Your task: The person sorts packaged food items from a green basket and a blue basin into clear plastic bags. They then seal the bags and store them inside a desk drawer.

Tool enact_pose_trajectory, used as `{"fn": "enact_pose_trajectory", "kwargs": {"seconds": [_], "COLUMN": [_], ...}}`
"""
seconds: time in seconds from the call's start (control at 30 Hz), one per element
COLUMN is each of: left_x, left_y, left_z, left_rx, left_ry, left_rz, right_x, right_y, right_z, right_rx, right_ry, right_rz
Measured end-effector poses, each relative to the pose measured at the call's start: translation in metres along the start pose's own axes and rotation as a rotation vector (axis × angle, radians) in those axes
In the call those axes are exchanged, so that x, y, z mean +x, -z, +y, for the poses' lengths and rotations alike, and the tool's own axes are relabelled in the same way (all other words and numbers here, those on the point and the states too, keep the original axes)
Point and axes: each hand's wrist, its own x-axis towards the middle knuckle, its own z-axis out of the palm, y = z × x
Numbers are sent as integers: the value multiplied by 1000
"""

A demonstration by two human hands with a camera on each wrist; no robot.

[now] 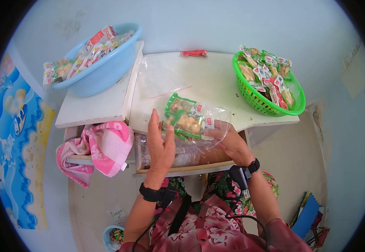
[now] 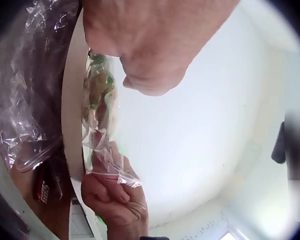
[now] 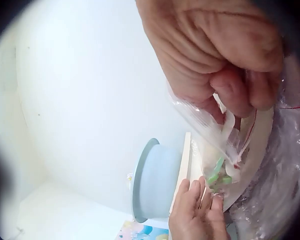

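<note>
A clear zip bag (image 1: pixel 218 115) with green-edged snack packets (image 1: pixel 189 124) inside is held between both hands, over the table's front edge. My left hand (image 1: pixel 161 147) holds its left end, thumb in front of the packets and index finger extended upward. In the right wrist view, the left hand's fingertips (image 3: pixel 195 187) are right at the bag's far end. At the bag's mouth, my right hand (image 1: pixel 230 140) has its fingers curled inside, past the red zip line, and pinches the pale end of a packet (image 3: pixel 230 120).
Below the bag is an open drawer (image 1: pixel 207 169) with clear plastic bags (image 1: pixel 182 155). A flat clear bag (image 1: pixel 159 82) and a red packet (image 1: pixel 194 53) lie on the white table (image 1: pixel 216 75). Packets fill a green basket (image 1: pixel 262 103) and a blue basin (image 1: pixel 102 77). A pink towel (image 1: pixel 109 145) hangs left.
</note>
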Motion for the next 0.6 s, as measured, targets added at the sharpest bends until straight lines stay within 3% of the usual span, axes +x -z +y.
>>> {"fn": "enact_pose_trajectory", "kwargs": {"seconds": [0.07,0.2,0.37,0.43,0.53,0.6], "left_x": [-1,-6,-8,-7,2,10], "left_y": [-3,-7,-13,-11,-5,1], "left_z": [2,12,12,4,13,30], "left_rx": [-41,149,327,386,631,688], "left_ry": [28,-34,-189,-227,-339,-396], "left_rz": [-3,-51,-41,-32,-44,-103], "right_x": [7,22,14,18,10,5], "right_y": [1,8,-21,-19,-18,-23], "right_z": [1,3,-4,-7,-13,-30], "right_rx": [-83,-301,-92,-279,-371,-439], "right_ry": [10,21,102,71,197,61], "right_rz": [-10,-40,-61,-112,-202,-162]}}
